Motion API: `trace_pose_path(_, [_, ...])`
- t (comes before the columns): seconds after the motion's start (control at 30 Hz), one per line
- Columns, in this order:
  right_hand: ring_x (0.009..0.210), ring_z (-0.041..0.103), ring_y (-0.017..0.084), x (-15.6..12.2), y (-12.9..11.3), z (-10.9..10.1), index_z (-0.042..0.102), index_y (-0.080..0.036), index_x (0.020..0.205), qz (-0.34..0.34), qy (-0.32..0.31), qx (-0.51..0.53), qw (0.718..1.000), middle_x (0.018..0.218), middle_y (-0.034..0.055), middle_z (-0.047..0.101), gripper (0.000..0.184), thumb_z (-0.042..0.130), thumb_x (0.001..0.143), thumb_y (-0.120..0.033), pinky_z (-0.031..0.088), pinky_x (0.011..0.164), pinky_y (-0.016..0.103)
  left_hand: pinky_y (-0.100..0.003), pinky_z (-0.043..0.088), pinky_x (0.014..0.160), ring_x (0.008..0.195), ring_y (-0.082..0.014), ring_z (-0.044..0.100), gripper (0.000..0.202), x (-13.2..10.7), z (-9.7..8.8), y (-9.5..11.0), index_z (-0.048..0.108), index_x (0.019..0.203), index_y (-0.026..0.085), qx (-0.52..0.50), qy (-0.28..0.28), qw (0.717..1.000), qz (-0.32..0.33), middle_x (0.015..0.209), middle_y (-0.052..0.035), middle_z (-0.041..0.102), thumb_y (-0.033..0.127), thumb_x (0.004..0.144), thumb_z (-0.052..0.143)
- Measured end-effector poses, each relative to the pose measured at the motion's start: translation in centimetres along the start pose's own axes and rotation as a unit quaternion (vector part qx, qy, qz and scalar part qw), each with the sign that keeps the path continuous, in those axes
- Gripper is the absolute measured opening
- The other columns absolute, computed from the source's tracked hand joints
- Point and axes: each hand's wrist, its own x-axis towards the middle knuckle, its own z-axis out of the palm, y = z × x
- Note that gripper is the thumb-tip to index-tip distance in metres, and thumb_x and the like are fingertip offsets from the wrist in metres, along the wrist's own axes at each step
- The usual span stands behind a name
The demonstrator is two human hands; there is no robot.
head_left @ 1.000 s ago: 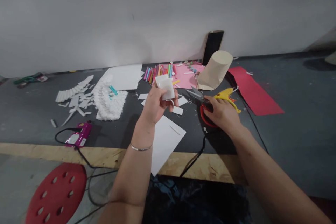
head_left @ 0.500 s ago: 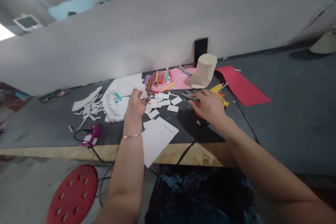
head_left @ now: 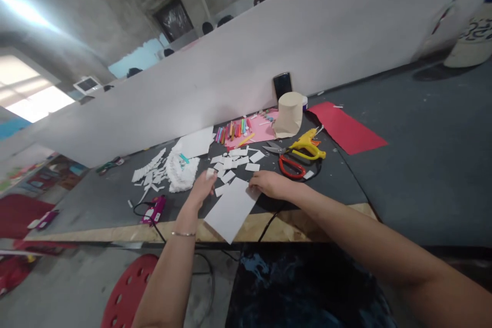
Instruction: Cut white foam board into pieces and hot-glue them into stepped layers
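Left hand [head_left: 200, 189], left of centre: grip closed on small white piece [head_left: 210, 172]. Right hand [head_left: 269, 184] bunched at right corner of white sheet [head_left: 231, 210], lower centre; cannot tell whether grip pinches.

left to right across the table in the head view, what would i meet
Magenta plastic box, fluffy white piece, nearest white rectangular paper sheet, red-handled metal scissors, red paper sheet, white container with dark markings

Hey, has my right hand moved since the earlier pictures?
Yes. Judged against the yellow glue gun, your right hand has moved left and toward you, to the near white sheet.
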Motion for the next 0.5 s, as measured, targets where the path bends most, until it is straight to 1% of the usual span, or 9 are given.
trace_pose_path(0.03, [0.091,0.062,0.017,-0.1,0.0,0.0,0.070,-0.017,0.103,0.007,0.001,-0.002,1.000,0.099,0.0087,0.066,0.027,0.051,0.087,-0.007,0.044,0.080,0.025,-0.026,0.044,0.060,0.067,-0.0171,0.056,0.023,-0.5,0.0,-0.9,0.062,0.088,0.017,0.047,-0.005,0.999,0.002,0.072,-0.0015,0.060,0.032,0.071,0.067])
trace_pose_path(0.1, [0.093,0.062,0.017,-0.2,-0.1,0.0,0.069,-0.018,0.101,0.021,0.003,-0.011,1.000,0.099,0.0081,0.066,0.025,0.051,0.086,-0.008,0.043,0.079,0.025,-0.030,0.046,0.073,0.082,-0.0220,0.060,0.023,-1.2,0.2,-2.1,0.064,0.088,0.018,0.126,-0.016,0.992,0.012,0.082,-0.0044,0.066,0.026,0.067,0.071])
trace_pose_path(0.2, [0.095,0.061,0.019,-0.6,-0.5,0.1,0.067,-0.020,0.104,0.038,0.013,-0.033,0.999,0.100,0.0081,0.066,0.025,0.050,0.087,-0.012,0.043,0.077,0.025,-0.034,0.044,0.087,0.096,-0.0263,0.061,0.024,-1.5,0.2,-2.7,0.066,0.090,0.019,0.206,-0.038,0.977,0.035,0.096,-0.0071,0.069,0.023,0.067,0.071])
trace_pose_path(0.3, [0.094,0.061,0.021,-0.7,-1.0,0.1,0.065,-0.019,0.104,0.046,0.029,-0.058,0.997,0.099,0.0091,0.067,0.024,0.051,0.085,-0.014,0.043,0.076,0.027,-0.035,0.043,0.091,0.101,-0.0282,0.061,0.023,-1.3,0.0,-2.4,0.068,0.091,0.019,0.260,-0.053,0.963,0.057,0.101,-0.0090,0.070,0.023,0.068,0.071])
trace_pose_path(0.37, [0.094,0.060,0.021,-0.6,-1.3,0.0,0.066,-0.018,0.100,0.045,0.042,-0.070,0.996,0.097,0.0097,0.067,0.022,0.052,0.084,-0.014,0.043,0.079,0.029,-0.035,0.043,0.091,0.101,-0.0286,0.062,0.023,-1.3,0.0,-2.3,0.068,0.092,0.020,0.286,-0.055,0.954,0.068,0.101,-0.0094,0.070,0.022,0.069,0.070])
trace_pose_path(0.43, [0.095,0.059,0.022,-0.5,-1.5,-0.1,0.067,-0.017,0.094,0.046,0.057,-0.078,0.994,0.095,0.0092,0.067,0.019,0.053,0.083,-0.012,0.042,0.084,0.030,-0.035,0.044,0.090,0.101,-0.0281,0.062,0.021,-1.5,0.2,-2.4,0.067,0.094,0.019,0.304,-0.051,0.948,0.074,0.101,-0.0093,0.070,0.022,0.073,0.067])
trace_pose_path(0.5, [0.096,0.058,0.022,-0.3,-1.4,-0.4,0.067,-0.017,0.091,0.061,0.077,-0.081,0.992,0.094,0.0089,0.066,0.018,0.054,0.081,-0.010,0.042,0.086,0.031,-0.036,0.043,0.091,0.102,-0.0276,0.062,0.019,-1.7,0.5,-2.7,0.066,0.097,0.019,0.315,-0.038,0.945,0.077,0.103,-0.0102,0.069,0.023,0.078,0.062])
